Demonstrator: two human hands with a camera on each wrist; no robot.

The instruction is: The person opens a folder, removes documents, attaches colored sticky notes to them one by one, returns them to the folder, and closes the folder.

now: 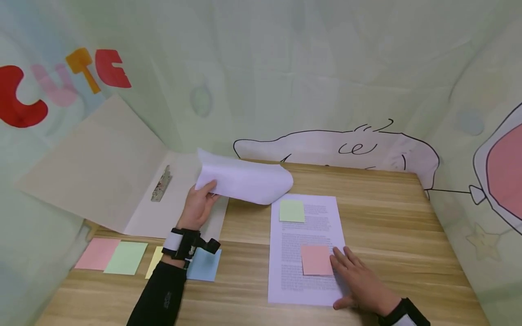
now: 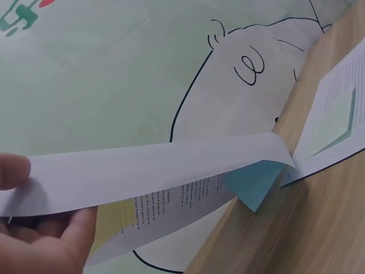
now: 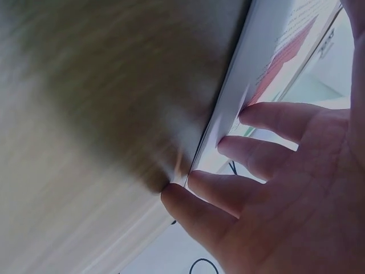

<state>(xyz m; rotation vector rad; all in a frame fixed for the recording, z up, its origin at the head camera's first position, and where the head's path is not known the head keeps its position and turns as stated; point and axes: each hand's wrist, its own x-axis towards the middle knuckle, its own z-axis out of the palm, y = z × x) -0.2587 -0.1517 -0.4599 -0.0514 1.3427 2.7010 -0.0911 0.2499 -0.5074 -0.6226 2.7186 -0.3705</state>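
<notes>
My left hand (image 1: 198,203) pinches a curled sheet of paper (image 1: 244,181) by its edge, thumb on top. The sheet is raised and bows over toward the right. In the left wrist view its underside carries printed text, a yellow sticky note (image 2: 114,220) and a blue sticky note (image 2: 255,182). On the table, a printed page (image 1: 285,292) bears a green sticky note (image 1: 292,211) and a pink sticky note (image 1: 316,260). Fingers spread, my right hand (image 1: 363,283) rests at that page's right edge, fingertips close beside the pink note.
An open folder (image 1: 102,167) with a metal clip (image 1: 161,183) leans against the left wall. Pink (image 1: 98,253), green (image 1: 125,258), yellow (image 1: 153,262) and blue sticky notes (image 1: 204,265) lie in a row before it. A printed cloth (image 1: 326,68) hangs behind the wooden table (image 1: 387,213).
</notes>
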